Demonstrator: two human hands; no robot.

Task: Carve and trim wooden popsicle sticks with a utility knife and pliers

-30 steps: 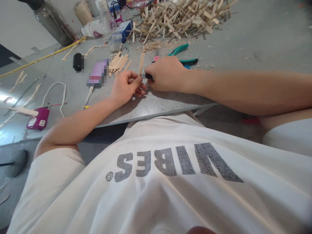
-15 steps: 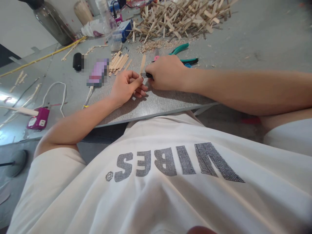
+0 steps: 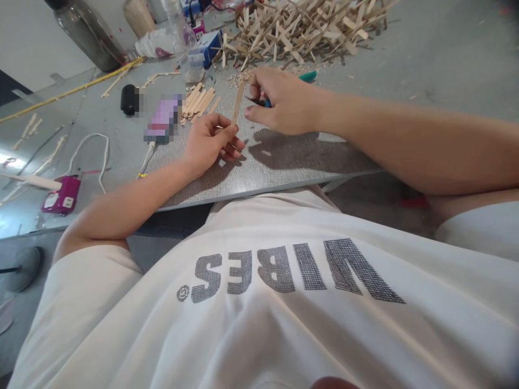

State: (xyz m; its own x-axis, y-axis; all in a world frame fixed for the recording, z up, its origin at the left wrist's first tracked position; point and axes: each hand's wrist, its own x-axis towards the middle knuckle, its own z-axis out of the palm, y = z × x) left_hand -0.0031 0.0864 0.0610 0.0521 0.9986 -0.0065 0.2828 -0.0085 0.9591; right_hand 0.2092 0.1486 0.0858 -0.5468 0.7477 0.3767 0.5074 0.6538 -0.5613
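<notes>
Near the table's front edge, my left hand [image 3: 214, 141] pinches the lower end of a flat wooden stick [image 3: 239, 101], which points away from me. My right hand [image 3: 279, 102] is closed around pliers with teal handles [image 3: 308, 76]; their dark jaws reach out between thumb and fingers, just right of the stick and apart from it. Most of the pliers is hidden by the hand. Left of the held stick lies a small pile of flat wooden sticks [image 3: 198, 102]. Behind the hands are a large heap of crossed sticks [image 3: 292, 29] and small wood chips [image 3: 237, 80].
A blurred phone [image 3: 162, 119] with a cable and a black case [image 3: 128, 100] lie left of the sticks. Farther back stand a clear bottle [image 3: 186, 48], a blue box [image 3: 211, 47] and a dark bottle [image 3: 87, 35]. A magenta adapter [image 3: 62, 195] sits at the left.
My right hand has let go of a black item and moved slightly away from me, and it now holds the teal pliers that lay on the table. My left hand keeps the stick nearly still.
</notes>
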